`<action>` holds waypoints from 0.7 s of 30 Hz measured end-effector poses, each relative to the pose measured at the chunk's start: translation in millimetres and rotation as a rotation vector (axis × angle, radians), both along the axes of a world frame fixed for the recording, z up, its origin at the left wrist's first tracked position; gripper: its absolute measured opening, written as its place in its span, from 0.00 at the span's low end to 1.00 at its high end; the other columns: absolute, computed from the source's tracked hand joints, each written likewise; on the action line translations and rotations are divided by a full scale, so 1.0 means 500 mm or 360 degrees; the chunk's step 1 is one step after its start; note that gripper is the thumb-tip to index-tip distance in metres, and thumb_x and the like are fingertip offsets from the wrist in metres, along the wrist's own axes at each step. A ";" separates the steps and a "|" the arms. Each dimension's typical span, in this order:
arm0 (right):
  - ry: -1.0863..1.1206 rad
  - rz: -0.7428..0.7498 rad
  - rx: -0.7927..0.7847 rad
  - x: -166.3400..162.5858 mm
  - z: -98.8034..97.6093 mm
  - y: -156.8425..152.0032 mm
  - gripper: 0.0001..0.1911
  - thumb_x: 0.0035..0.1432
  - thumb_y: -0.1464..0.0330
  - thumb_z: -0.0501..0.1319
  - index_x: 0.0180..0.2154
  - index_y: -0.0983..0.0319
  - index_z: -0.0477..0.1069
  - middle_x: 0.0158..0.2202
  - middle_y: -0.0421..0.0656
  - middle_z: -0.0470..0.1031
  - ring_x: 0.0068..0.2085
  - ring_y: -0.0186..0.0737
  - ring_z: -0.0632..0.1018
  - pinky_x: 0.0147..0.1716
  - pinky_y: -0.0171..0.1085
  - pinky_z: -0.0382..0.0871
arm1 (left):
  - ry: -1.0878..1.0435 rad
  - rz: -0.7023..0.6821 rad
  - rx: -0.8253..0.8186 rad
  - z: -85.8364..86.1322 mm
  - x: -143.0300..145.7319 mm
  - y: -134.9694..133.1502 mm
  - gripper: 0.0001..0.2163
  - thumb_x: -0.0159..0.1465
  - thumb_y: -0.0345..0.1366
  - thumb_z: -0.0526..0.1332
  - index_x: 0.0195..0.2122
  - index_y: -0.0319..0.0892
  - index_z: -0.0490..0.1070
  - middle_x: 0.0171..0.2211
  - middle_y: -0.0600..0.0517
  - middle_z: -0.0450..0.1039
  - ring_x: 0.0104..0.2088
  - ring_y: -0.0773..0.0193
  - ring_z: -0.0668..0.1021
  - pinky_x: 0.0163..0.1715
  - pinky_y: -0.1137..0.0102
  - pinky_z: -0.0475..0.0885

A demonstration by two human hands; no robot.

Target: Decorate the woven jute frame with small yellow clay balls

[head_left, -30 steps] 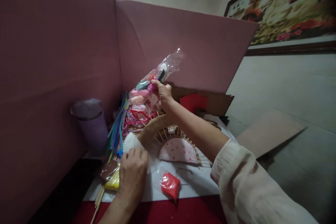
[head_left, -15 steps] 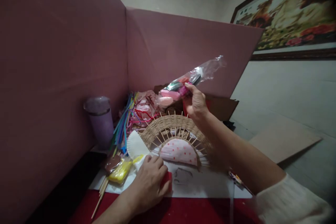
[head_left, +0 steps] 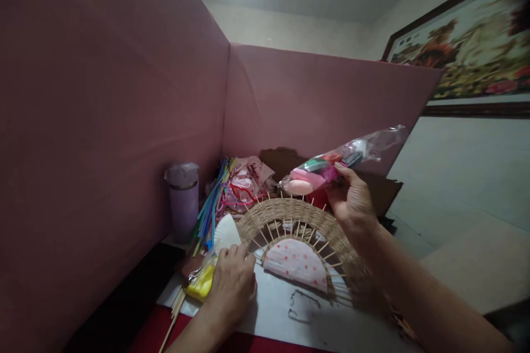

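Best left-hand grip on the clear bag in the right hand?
Probably the filled lower end of the clear bag, from the left: it slopes down to that side, where the left hand is, and its lumps give bulk. The right hand grips nearer the middle; the thin tail points right.

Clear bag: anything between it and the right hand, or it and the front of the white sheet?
Nothing visible between the right hand and the clear bag: the bag is in its grip. Toward the front of the white sheet, the woven half-round frame lies between in the head view.
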State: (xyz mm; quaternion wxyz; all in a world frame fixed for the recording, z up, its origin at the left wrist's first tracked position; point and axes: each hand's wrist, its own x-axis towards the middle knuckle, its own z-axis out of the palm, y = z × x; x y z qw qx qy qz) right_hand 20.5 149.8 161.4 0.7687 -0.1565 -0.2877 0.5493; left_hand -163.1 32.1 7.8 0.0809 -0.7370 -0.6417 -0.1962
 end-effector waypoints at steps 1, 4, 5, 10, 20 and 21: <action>0.0003 -0.0028 -0.0018 0.003 -0.003 -0.004 0.08 0.41 0.77 0.64 0.28 0.65 0.71 0.27 0.37 0.75 0.27 0.29 0.75 0.28 0.28 0.74 | 0.0019 0.0019 0.0006 0.001 0.000 0.001 0.07 0.56 0.29 0.54 0.33 0.42 0.71 0.37 0.47 0.70 0.39 0.54 0.69 0.40 0.60 0.59; 0.0016 -0.0098 -0.0049 0.017 -0.013 -0.016 0.07 0.42 0.77 0.64 0.28 0.64 0.71 0.28 0.37 0.76 0.27 0.29 0.76 0.29 0.28 0.75 | 0.0076 0.0084 -0.0002 0.003 -0.002 0.003 0.08 0.58 0.28 0.53 0.33 0.42 0.72 0.35 0.46 0.71 0.38 0.53 0.69 0.39 0.60 0.59; 0.0018 -0.0120 -0.0051 0.022 -0.016 -0.020 0.07 0.43 0.77 0.64 0.28 0.64 0.71 0.28 0.37 0.76 0.27 0.29 0.76 0.29 0.28 0.75 | 0.0082 0.0118 -0.0004 0.004 -0.003 0.003 0.09 0.59 0.28 0.53 0.32 0.41 0.72 0.35 0.46 0.71 0.37 0.53 0.69 0.38 0.60 0.59; -0.0093 -0.0253 0.0065 0.055 -0.026 -0.043 0.06 0.46 0.76 0.62 0.27 0.60 0.71 0.29 0.37 0.76 0.30 0.32 0.76 0.31 0.32 0.76 | 0.0054 0.0198 0.0069 0.005 -0.006 0.008 0.10 0.62 0.33 0.52 0.32 0.41 0.72 0.33 0.44 0.71 0.36 0.52 0.69 0.36 0.60 0.59; -0.0062 -0.0577 0.0358 0.057 -0.028 -0.114 0.09 0.44 0.75 0.66 0.32 0.63 0.73 0.30 0.35 0.75 0.32 0.29 0.75 0.36 0.31 0.73 | -0.0159 -0.0075 0.0279 0.000 0.006 0.011 0.11 0.60 0.23 0.50 0.28 0.41 0.70 0.31 0.47 0.68 0.34 0.56 0.67 0.35 0.64 0.62; -0.0055 -0.0580 0.0349 0.052 -0.033 -0.119 0.09 0.44 0.75 0.66 0.32 0.63 0.73 0.30 0.35 0.75 0.32 0.30 0.75 0.36 0.32 0.73 | -0.0233 -0.0127 0.0281 0.003 0.011 0.012 0.11 0.59 0.22 0.50 0.28 0.40 0.69 0.31 0.47 0.68 0.34 0.57 0.68 0.35 0.64 0.62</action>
